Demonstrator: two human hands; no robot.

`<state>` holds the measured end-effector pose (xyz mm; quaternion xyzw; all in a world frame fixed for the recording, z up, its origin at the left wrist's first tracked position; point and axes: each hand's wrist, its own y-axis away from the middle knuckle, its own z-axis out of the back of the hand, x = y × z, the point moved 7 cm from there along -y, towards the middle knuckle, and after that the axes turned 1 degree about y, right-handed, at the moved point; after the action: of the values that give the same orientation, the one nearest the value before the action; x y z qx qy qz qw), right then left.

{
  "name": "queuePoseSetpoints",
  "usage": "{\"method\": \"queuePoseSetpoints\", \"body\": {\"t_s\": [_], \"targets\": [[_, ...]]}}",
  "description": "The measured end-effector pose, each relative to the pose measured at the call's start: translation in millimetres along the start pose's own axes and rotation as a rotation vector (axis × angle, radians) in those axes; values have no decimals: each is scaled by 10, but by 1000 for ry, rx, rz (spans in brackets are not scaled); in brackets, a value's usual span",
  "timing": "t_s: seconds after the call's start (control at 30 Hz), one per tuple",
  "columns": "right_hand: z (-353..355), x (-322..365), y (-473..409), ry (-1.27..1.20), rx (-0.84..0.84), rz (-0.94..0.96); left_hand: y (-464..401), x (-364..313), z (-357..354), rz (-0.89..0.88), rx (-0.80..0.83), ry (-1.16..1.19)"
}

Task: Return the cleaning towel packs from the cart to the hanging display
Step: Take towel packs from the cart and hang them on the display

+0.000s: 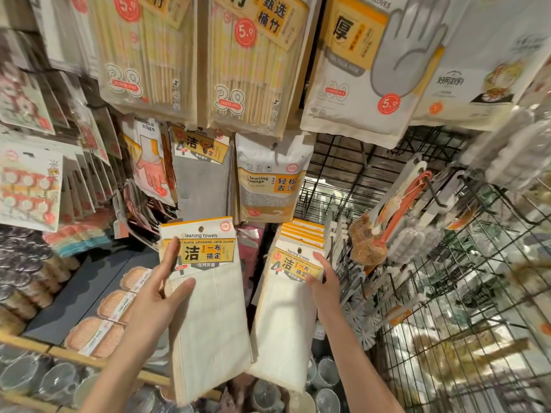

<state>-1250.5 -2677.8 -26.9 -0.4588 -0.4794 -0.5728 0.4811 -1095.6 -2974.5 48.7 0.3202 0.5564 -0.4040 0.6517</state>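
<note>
My left hand (162, 289) grips a cream cleaning towel pack (214, 308) with a yellow header card, held upright in front of the display. Its thumb lies across the pack's front and a finger reaches up along the left edge of the card. To the right, a row of several matching cleaning towel packs (286, 317) hangs on a hook. My right hand (323, 278) holds the right edge of the front hanging pack, thumb on its yellow label. The cart is out of view.
Above hang a grey towel pack (202, 174), a cleaning sponge pack (268, 180), chopstick packs (247, 64) and glove packs (366, 64). A black wire grid (447, 293) with brushes fills the right. Orange sponges (95, 335) lie on a shelf at lower left, glass cups (44, 380) below.
</note>
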Motion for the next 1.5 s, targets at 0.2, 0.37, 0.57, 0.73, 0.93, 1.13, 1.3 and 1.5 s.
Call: {"method": "queuePoseSetpoints", "body": {"t_s": [0.2, 0.37, 0.57, 0.73, 0.93, 1.13, 1.3, 1.5], "targets": [[61, -81, -11, -48, -7, -12, -26, 11, -100, -30, 33, 29], [72, -91, 1, -35, 14, -1, -24, -17, -154, -31, 45, 65], [74, -274, -12, -92, -21, -58, -8, -36, -195, -31, 48, 19], [-43, -214, -130, -73, -10, -7, -19, -19, -200, -19, 44, 23], [-94, -185, -311, 147, -20, -7, -31, 0, -211, -22, 52, 20], [-127, -169, -430, 224, -20, -28, -42, 47, -251, 21, 89, 70], [-119, -204, -461, 268, -35, -59, -29, 52, -285, 11, 130, 31], [-138, -199, -443, 301, 6, -88, 8, -41, -316, -24, 146, 32]]}}
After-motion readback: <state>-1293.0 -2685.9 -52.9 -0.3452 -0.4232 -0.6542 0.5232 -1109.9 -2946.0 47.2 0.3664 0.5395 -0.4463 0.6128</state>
